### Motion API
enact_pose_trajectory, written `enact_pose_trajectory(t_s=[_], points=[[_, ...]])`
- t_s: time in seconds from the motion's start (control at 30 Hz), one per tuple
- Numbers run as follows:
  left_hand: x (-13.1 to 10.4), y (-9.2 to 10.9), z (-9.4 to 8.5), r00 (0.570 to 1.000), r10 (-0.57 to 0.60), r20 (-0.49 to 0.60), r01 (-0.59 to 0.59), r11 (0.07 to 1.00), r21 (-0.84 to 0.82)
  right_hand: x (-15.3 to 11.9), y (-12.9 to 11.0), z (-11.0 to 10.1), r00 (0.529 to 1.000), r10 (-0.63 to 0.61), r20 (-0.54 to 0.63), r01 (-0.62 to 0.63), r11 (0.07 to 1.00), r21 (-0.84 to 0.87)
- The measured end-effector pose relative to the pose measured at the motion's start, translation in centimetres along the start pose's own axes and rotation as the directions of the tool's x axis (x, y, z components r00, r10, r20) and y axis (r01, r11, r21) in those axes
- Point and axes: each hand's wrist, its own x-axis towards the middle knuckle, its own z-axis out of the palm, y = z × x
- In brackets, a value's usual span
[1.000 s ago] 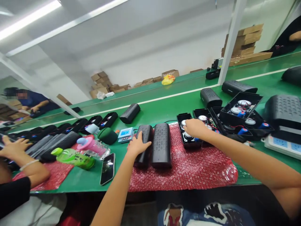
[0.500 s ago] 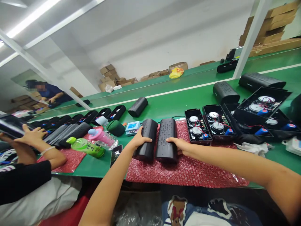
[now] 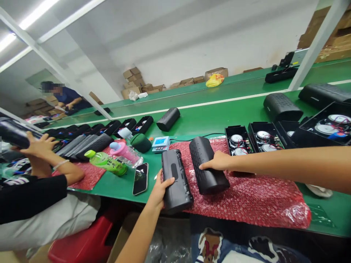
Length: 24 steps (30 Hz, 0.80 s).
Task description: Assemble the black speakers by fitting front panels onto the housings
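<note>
My left hand point(image 3: 159, 190) is closed round a black speaker point(image 3: 175, 195), its thumb across the face that has a dark oval panel and raised parts along one edge. Beside it, my right hand point(image 3: 218, 160) is closed on a second black speaker point(image 3: 201, 151), which has a patterned curved face and leans at an angle. A narrow gap lies between the two speakers. Both are over a sheet of red bubble wrap point(image 3: 255, 204). Right of my right hand, open speaker housings point(image 3: 238, 137) show round white drivers and red wires; my forearm partly hides them.
On the left lie a phone point(image 3: 140, 179), a green drink bottle point(image 3: 105, 162), a pink cup point(image 3: 124, 152) and a small meter with a blue screen point(image 3: 161, 143). A co-worker's hand point(image 3: 41, 144) holds a dark object. Another speaker point(image 3: 168, 118) sits farther back on the green bench point(image 3: 197, 126).
My left hand has turned its speaker from the patterned face to the panelled face and brought it nearer. The right-hand speaker has tilted, its near end swinging right. The view has shifted.
</note>
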Motion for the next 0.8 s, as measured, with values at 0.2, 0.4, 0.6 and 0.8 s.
enact_pose_trajectory(t_s=[0.2,0.4,0.6,0.8], points=[[-0.3,0.0,0.0,1.0,0.005,0.0,-0.005,0.999,-0.051,0.1,-1.8,2.1,0.966,-0.218,-0.137,0.192,0.964,-0.183],[-0.5,-0.5,1.0,1.0,-0.002,0.013,0.004,0.99,-0.138,0.5,-1.3,4.0,0.986,-0.165,-0.026,0.167,0.977,0.13],[-0.4,-0.5,0.7,0.999,-0.045,0.003,0.045,0.978,-0.204,1.9,-0.2,4.5,0.972,-0.232,0.033,0.211,0.928,0.306],[-0.3,-0.1,1.0,0.996,-0.081,-0.049,0.071,0.983,-0.17,2.3,0.4,4.9,0.987,-0.159,0.03,0.14,0.933,0.331]])
